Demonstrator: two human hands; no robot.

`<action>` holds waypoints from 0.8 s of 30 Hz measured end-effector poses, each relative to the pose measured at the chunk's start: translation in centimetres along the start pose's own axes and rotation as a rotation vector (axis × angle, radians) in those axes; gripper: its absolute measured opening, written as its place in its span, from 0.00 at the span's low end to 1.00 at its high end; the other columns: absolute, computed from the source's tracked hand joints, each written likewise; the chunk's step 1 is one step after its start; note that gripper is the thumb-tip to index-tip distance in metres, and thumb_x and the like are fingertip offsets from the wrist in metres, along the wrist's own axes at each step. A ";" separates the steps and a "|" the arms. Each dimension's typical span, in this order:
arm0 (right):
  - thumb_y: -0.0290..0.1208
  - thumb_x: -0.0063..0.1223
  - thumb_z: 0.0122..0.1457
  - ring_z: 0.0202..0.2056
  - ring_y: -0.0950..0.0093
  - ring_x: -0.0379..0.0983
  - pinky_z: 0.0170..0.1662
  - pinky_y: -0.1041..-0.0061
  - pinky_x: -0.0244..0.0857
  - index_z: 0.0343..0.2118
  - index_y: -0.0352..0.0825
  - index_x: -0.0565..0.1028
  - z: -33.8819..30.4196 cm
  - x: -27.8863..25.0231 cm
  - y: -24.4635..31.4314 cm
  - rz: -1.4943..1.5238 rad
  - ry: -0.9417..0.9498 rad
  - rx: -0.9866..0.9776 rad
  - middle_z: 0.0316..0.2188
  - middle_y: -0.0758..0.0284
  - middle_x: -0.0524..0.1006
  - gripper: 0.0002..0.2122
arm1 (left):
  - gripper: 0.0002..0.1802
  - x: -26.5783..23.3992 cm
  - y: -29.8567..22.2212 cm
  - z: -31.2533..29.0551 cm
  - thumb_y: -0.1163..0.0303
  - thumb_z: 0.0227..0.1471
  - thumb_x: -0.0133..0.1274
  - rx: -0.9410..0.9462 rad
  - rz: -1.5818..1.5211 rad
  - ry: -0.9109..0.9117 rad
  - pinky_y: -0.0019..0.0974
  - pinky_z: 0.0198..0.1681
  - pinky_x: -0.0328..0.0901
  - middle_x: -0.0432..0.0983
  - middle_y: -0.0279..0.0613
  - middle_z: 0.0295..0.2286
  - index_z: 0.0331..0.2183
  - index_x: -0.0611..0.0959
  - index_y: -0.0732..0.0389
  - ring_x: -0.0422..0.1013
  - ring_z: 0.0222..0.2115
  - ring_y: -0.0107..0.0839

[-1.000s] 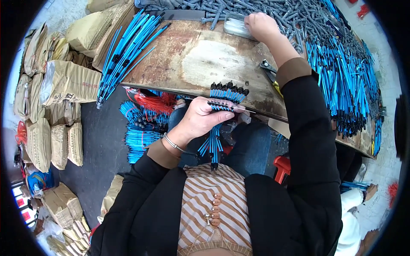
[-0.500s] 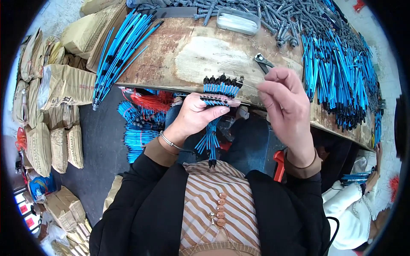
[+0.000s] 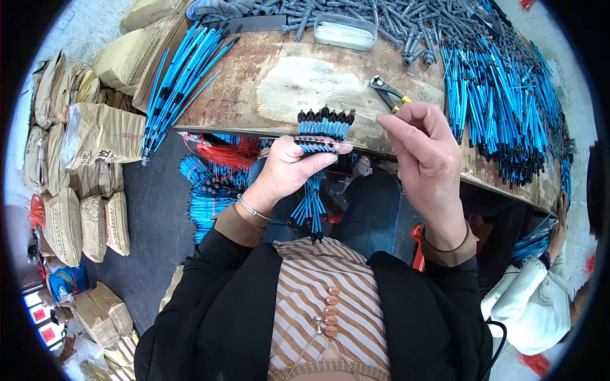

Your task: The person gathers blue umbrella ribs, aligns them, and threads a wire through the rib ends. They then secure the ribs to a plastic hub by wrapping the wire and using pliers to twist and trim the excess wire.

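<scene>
My left hand is closed around a bundle of thin blue rods with black tips, held upright at the table's front edge. The black tips line up in a row above my fingers, and the rods' lower ends fan out below the hand. My right hand is to the right of the bundle, thumb and forefinger pinched on a thin pale strand. This strand reaches toward the rightmost black tip; whether it enters the tip is too small to tell.
Pliers with yellow handles lie beyond my right hand. A clear box of thin white strips stands farther back, by piled grey plastic parts. More blue rods lie right. Brown sacks stand left; another person's arm shows right.
The view has shifted slightly, showing more of the pliers' yellow handles. My right hand has moved a little closer to the bundle, still pinching the strand. The left hand keeps its hold.
</scene>
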State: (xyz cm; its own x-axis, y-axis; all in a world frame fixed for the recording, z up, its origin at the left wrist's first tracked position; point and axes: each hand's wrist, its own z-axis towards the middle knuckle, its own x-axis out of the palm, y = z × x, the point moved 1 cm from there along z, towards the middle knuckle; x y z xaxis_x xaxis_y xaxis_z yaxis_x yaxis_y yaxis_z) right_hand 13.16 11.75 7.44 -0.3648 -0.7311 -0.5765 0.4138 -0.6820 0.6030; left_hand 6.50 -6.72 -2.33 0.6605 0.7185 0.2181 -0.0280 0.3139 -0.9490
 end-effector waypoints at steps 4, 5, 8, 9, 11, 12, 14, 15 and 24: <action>0.12 0.51 0.48 0.26 0.78 0.63 0.27 0.84 0.57 0.33 0.29 0.77 0.1 0.1 0.0 0.001 -0.003 -0.003 0.32 0.66 0.70 0.10 | 0.10 -0.1 0.0 0.0 0.83 0.46 0.53 -0.011 -0.026 -0.011 0.39 0.45 0.68 0.78 0.46 0.34 0.35 0.78 0.64 0.75 0.39 0.41; 0.12 0.51 0.48 0.26 0.78 0.63 0.27 0.84 0.57 0.33 0.29 0.77 0.1 0.2 0.0 0.000 -0.003 -0.004 0.32 0.66 0.70 0.10 | 0.10 -0.1 0.0 0.0 0.83 0.46 0.53 -0.014 -0.027 -0.009 0.39 0.45 0.68 0.78 0.46 0.34 0.35 0.78 0.64 0.75 0.39 0.41; 0.12 0.51 0.48 0.26 0.78 0.63 0.27 0.84 0.57 0.33 0.29 0.77 0.3 0.3 0.0 -0.001 -0.003 -0.008 0.32 0.66 0.70 0.10 | 0.10 -0.2 0.0 0.0 0.83 0.47 0.53 -0.020 -0.028 -0.007 0.38 0.45 0.68 0.78 0.46 0.34 0.35 0.78 0.63 0.75 0.39 0.41; 0.12 0.51 0.48 0.26 0.78 0.63 0.27 0.83 0.57 0.34 0.29 0.77 0.4 0.3 0.0 -0.004 0.002 -0.011 0.32 0.66 0.70 0.10 | 0.10 -0.2 -0.1 0.0 0.83 0.47 0.53 -0.027 -0.015 -0.007 0.38 0.45 0.68 0.78 0.46 0.33 0.35 0.78 0.63 0.75 0.39 0.40; 0.12 0.51 0.48 0.27 0.77 0.64 0.27 0.83 0.58 0.34 0.29 0.77 0.4 0.3 0.0 -0.009 0.012 -0.017 0.32 0.66 0.70 0.10 | 0.10 -0.2 -0.3 0.0 0.83 0.47 0.52 -0.040 0.012 -0.007 0.38 0.45 0.68 0.78 0.46 0.33 0.35 0.78 0.63 0.75 0.39 0.40; 0.12 0.51 0.48 0.27 0.77 0.64 0.27 0.83 0.58 0.34 0.29 0.77 0.5 0.3 0.0 -0.011 0.016 -0.020 0.32 0.66 0.70 0.10 | 0.10 -0.2 -0.4 0.0 0.83 0.47 0.52 -0.047 0.026 -0.007 0.37 0.45 0.68 0.78 0.46 0.33 0.35 0.78 0.63 0.75 0.39 0.40; 0.12 0.51 0.47 0.27 0.76 0.64 0.27 0.82 0.58 0.33 0.29 0.77 0.5 0.5 -0.1 -0.012 0.007 -0.031 0.31 0.65 0.70 0.10 | 0.10 -0.1 -0.4 0.0 0.83 0.47 0.52 -0.041 0.015 -0.009 0.37 0.45 0.68 0.78 0.46 0.33 0.35 0.78 0.63 0.75 0.39 0.40; 0.12 0.51 0.47 0.26 0.75 0.64 0.27 0.82 0.59 0.33 0.29 0.77 0.5 0.7 -0.2 -0.013 -0.001 -0.041 0.30 0.65 0.70 0.10 | 0.10 -0.1 -0.4 0.0 0.82 0.47 0.52 -0.035 0.003 -0.012 0.37 0.45 0.68 0.78 0.46 0.33 0.35 0.78 0.63 0.75 0.39 0.40; 0.14 0.51 0.45 0.26 0.73 0.65 0.27 0.79 0.60 0.33 0.30 0.76 0.6 0.9 -0.3 -0.045 -0.020 -0.085 0.29 0.64 0.70 0.10 | 0.09 -0.1 -0.4 0.1 0.82 0.47 0.52 -0.004 0.020 -0.016 0.37 0.44 0.69 0.78 0.47 0.33 0.34 0.77 0.63 0.75 0.39 0.40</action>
State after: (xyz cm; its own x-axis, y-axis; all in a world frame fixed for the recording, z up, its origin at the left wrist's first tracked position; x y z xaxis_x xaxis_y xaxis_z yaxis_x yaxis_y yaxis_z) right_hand 12.17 11.31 7.08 -0.4008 -0.7009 -0.5900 0.4654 -0.7105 0.5278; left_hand 6.36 -6.88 -1.91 0.6479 0.7344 0.2023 -0.0386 0.2969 -0.9541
